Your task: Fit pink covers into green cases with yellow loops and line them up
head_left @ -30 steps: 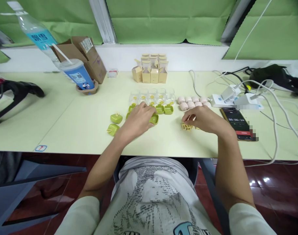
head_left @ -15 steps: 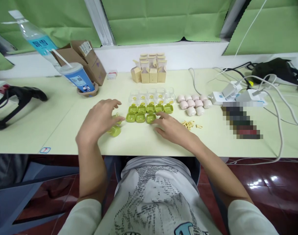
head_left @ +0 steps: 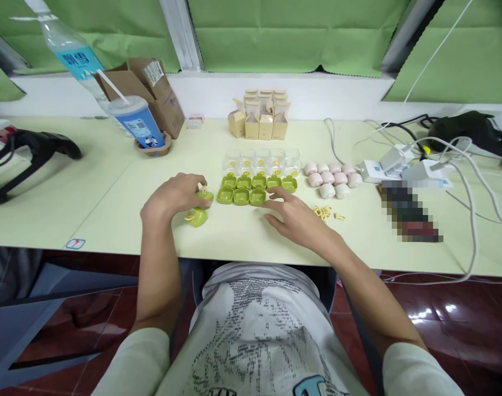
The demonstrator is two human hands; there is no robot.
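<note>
My left hand (head_left: 172,195) curls over a small green case (head_left: 205,194) with a yellow piece on it, fingers closed on it. A second green case (head_left: 197,216) lies just below the hand. My right hand (head_left: 294,217) lies open with fingers spread flat on the table, fingertips beside the block of several green cases (head_left: 251,190). Small yellow loops (head_left: 325,212) lie in a loose pile right of that hand. Several pink cases (head_left: 331,179) sit farther right.
Clear cups (head_left: 261,161) stand in a row behind the green cases, cream boxes (head_left: 261,118) behind those. A blue cup (head_left: 141,124), a bottle (head_left: 71,49) and a cardboard box (head_left: 160,93) stand back left. A phone (head_left: 408,212), chargers and cables (head_left: 461,165) lie right.
My left hand left the block of green cases, swung left and closed on the loose green case. My right hand left the yellow loops and now lies flat by the green block.
</note>
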